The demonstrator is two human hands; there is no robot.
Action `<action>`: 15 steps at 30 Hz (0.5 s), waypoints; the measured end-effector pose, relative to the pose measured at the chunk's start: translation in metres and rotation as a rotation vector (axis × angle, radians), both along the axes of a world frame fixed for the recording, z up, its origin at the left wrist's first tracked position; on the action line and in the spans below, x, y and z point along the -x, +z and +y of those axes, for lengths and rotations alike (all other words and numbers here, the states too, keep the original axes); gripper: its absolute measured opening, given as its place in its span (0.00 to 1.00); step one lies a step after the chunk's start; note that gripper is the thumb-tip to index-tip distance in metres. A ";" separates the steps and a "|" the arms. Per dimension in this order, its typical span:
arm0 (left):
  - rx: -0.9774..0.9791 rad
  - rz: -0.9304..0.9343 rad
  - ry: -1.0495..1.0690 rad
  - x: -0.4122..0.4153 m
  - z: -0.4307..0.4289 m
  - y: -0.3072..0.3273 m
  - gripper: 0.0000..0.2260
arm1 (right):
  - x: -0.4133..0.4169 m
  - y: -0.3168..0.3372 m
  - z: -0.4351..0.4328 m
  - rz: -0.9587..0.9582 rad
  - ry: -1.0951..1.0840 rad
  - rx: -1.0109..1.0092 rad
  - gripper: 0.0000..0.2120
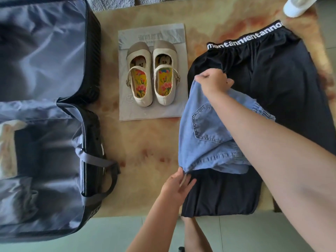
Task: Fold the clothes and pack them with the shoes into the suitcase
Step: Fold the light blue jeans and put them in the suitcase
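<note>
Lying open at the far left, a dark ribbed suitcase point(94, 51), both halves lined in grey fabric, a grey strap point(94, 159) trailing over the rim of the nearer half. Showing at the left edge of that nearer half, something pale point(7, 142), too cut off to identify. Farther half holding nothing visible.

Sitting just right of the suitcase, on a flat grey bag point(151, 111) with printed characters, a pair of cream strap shoes point(140, 79), side by side, toes pointing away, flowered insoles showing. Apart from the suitcase and from the clothes.

Reaching up from the bottom, the left hand point(177, 188), thumb and fingers pinching the near corner of a blue denim garment point(205, 128). Spread beneath the denim, black trousers point(281, 79), lettered waistband point(243, 38) at the far end, near end hanging over the table edge. Crossing over the denim from the right, a bare forearm ending in the right hand point(212, 81), fingers curled tight around the garment's far corner, hiding part of the cloth.

Resting at the top right corner, a white object point(296, 6), only partly in frame.

Underneath everything, a table point(141, 142) with a marbled beige and orange top; beyond its far edge, grey textured fabric point(109, 2); below its near edge, pale green floor tiles point(109, 233).
</note>
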State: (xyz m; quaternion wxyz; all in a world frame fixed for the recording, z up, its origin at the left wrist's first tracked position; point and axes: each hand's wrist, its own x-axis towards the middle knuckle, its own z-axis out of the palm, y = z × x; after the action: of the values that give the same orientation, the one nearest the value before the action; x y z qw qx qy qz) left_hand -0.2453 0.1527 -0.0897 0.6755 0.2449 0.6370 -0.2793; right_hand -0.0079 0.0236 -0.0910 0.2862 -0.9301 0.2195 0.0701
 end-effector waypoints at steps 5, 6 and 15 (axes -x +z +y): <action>-0.357 -0.021 -0.536 -0.020 -0.001 -0.010 0.11 | 0.018 -0.006 0.005 0.055 0.257 0.039 0.19; -0.525 -0.071 -0.666 -0.024 0.000 -0.012 0.14 | 0.025 -0.006 0.000 0.016 0.274 0.055 0.21; -0.647 -0.676 -1.323 -0.040 -0.004 -0.012 0.28 | 0.160 -0.008 -0.080 -0.046 0.403 0.291 0.36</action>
State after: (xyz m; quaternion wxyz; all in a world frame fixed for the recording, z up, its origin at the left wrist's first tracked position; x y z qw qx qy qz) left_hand -0.2058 0.1486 -0.1016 0.4220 0.8254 0.1710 -0.3336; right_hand -0.1678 -0.0561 -0.0992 0.1343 -0.9878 0.0305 0.0721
